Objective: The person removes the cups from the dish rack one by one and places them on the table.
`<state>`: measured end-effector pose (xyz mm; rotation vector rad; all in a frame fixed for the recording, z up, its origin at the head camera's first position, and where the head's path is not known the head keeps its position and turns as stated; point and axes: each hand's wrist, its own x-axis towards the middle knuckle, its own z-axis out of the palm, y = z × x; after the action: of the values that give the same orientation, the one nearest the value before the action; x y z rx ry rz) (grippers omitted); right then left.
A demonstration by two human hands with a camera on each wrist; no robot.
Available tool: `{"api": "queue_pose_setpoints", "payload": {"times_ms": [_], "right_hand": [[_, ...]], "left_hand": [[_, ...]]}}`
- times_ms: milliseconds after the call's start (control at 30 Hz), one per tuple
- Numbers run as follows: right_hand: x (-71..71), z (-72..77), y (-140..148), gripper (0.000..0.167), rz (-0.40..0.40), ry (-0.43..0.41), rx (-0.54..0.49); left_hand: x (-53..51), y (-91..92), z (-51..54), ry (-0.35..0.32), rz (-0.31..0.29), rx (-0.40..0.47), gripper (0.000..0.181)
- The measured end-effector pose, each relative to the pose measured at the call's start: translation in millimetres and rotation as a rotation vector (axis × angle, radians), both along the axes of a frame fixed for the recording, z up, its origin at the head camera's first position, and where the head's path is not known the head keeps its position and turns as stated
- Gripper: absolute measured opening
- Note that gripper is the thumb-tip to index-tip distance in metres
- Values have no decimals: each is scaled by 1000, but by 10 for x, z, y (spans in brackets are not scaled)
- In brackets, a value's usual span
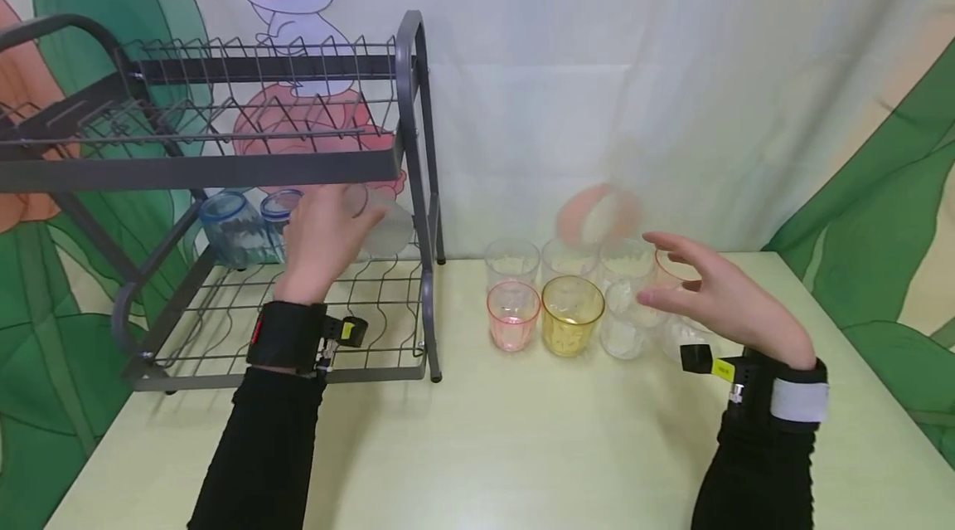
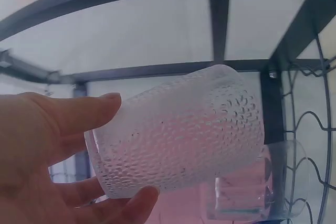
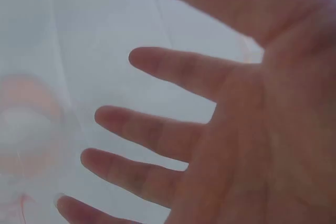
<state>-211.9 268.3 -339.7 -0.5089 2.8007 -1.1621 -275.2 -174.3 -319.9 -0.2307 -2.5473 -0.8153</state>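
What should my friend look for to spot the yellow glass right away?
From the dark wire rack, look right along the pale table to two rows of glasses. In the front row, the yellow glass stands second from the left, between a pink-tinted glass and a clear glass. Its yellow tint sets it apart from both.

Black-sleeved left arm [image 1: 257, 451] reaches far left, bare left hand [image 1: 319, 238] gripping between thumb [image 2: 97, 111] and fingers [image 2: 137, 204]; black-sleeved right arm [image 1: 763, 464] extends at right, bare right hand [image 1: 719, 294] spread, palm [image 3: 247, 156] facing left
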Motion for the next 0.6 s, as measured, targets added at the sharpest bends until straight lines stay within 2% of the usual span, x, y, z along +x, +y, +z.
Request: {"api": "queue_pose_setpoints", "payload": {"times_ms": [67,100,200,233,300,333,367,433,500,533,600], "right_hand": [[10,12,-41,73,18,-4,-48],[13,15,-62,72,35,-2,-69],[28,17,-122,69,78,3,-117],[34,20,-137,68,93,9,-127],[49,24,-161,67,118,10,-154],[60,30,-172,67,137,11,-165],[68,35,-183,67,149,7,-176],[83,46,-205,67,172,-8,-194],[102,58,-227,66,189,-25,-203],[116,64,-234,66,195,-34,-205],[141,75,-239,66,196,-44,-209]], "left_hand": [[41,-106,-54,-1,-17,53,50],[-42,-221,-200,12,-11,74,50],[-395,-658,-744,74,3,99,54],[-479,-783,-895,82,10,110,57],[-532,-941,-1068,91,27,143,60],[-415,-939,-995,61,22,169,60],[-257,-902,-878,26,24,217,59],[139,-773,-574,-49,39,314,57],[476,-670,-315,-119,40,421,55],[592,-638,-243,-145,49,482,53],[750,-601,-172,-176,61,599,51]]}}
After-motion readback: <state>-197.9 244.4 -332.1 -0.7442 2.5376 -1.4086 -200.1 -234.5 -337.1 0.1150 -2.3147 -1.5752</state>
